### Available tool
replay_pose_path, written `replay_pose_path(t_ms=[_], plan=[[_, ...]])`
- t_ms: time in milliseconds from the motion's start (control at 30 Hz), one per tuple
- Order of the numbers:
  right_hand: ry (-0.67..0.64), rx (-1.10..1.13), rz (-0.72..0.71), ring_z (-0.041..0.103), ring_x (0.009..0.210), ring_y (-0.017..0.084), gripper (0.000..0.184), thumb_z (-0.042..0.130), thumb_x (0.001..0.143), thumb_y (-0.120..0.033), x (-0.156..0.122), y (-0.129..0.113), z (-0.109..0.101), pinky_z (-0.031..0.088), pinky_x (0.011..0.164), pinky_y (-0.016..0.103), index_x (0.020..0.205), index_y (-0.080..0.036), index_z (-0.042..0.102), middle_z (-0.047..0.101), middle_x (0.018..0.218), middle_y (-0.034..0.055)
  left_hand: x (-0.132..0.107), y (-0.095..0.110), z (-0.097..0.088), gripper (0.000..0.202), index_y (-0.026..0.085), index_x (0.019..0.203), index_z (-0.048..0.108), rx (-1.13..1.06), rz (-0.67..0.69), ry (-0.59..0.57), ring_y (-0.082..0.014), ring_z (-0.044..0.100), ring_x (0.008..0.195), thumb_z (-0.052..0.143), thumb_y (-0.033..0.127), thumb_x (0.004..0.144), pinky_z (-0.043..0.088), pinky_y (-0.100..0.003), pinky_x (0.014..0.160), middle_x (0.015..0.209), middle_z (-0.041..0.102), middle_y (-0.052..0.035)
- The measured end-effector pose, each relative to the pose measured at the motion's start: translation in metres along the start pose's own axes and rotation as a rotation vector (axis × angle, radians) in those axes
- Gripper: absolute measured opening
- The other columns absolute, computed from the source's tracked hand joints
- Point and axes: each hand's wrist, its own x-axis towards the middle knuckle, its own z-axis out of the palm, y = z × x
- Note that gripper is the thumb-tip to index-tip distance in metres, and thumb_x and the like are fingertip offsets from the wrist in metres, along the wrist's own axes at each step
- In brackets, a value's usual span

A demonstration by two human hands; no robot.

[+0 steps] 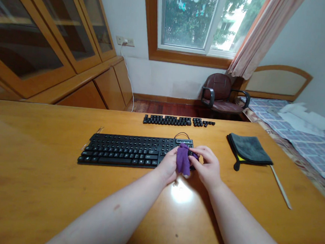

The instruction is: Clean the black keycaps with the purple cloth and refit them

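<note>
A black keyboard (125, 151) lies across the middle of the wooden desk (34, 156). Both my hands meet just in front of its right end. My left hand (168, 165) is closed on a small purple cloth (183, 160), which hangs down between the hands. My right hand (208, 166) pinches a small dark object against the cloth, perhaps a keycap; it is mostly hidden. Further back, loose black keycaps (176, 120) lie in rows near the desk's far edge.
A folded dark grey cloth (248, 149) with a yellow tag lies to the right, a thin pale stick (280, 186) beside it. A brown armchair (220, 93) and a bed (301, 126) stand beyond the desk, wooden cabinets (58, 44) at the left.
</note>
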Motion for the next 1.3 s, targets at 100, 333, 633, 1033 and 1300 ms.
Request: replay_pose_path(t_ms=[100,333,633,1033,1300], plan=[[0.125,0.098,0.066,0.058,0.079,0.017,0.015,0.066,0.074,-0.027,-0.001,0.006,0.0,0.048,0.074,0.034,0.088,-0.023,0.07,0.061,0.085,0.0046,-0.005,-0.002,0.002,0.023,0.015,0.085,0.058,0.096,0.027,-0.021,-0.0138,0.062,0.066,0.068,0.024,0.066,0.049,-0.027,0.067,0.076,0.066,-0.0029],[0.394,0.254,0.401,0.049,0.053,0.011,0.029,0.071,0.068,-0.03,0.009,0.013,0.0,0.042,0.051,0.026,0.093,-0.016,0.065,0.061,0.067,0.0011,-0.024,-0.01,-0.004,0.016,0.017,0.08,0.062,1.172,0.445,-0.395,-0.0174,0.056,0.075,0.052,0.015,0.068,0.043,-0.029,0.072,0.08,0.064,-0.0046],[0.136,-0.03,0.37,0.044,0.051,0.011,0.03,0.067,0.069,-0.038,0.01,0.03,0.007,0.04,0.05,0.026,0.089,-0.016,0.068,0.062,0.068,0.0016,-0.026,-0.01,-0.005,0.008,0.019,0.069,0.063,1.862,0.66,-0.629,-0.0209,0.053,0.076,0.057,0.023,0.065,0.034,-0.04,0.094,0.067,0.06,-0.0053],[-0.123,-0.343,0.115,0.058,0.091,0.023,0.017,0.064,0.075,-0.03,0.013,0.034,0.013,0.043,0.085,0.041,0.089,-0.024,0.072,0.068,0.092,0.0067,-0.016,-0.012,-0.007,0.005,0.018,0.058,0.057,1.749,0.613,-0.746,-0.0178,0.052,0.069,0.058,0.021,0.062,0.039,-0.033,0.085,0.06,0.059,-0.0019],[-0.155,-0.378,0.117,0.058,0.09,0.022,0.017,0.063,0.076,-0.029,0.012,0.038,0.014,0.044,0.084,0.041,0.089,-0.025,0.073,0.066,0.091,0.006,-0.017,-0.011,-0.007,0.006,0.018,0.057,0.057,1.754,0.599,-0.746,-0.0175,0.052,0.07,0.058,0.021,0.062,0.039,-0.032,0.085,0.06,0.059,-0.0011]])
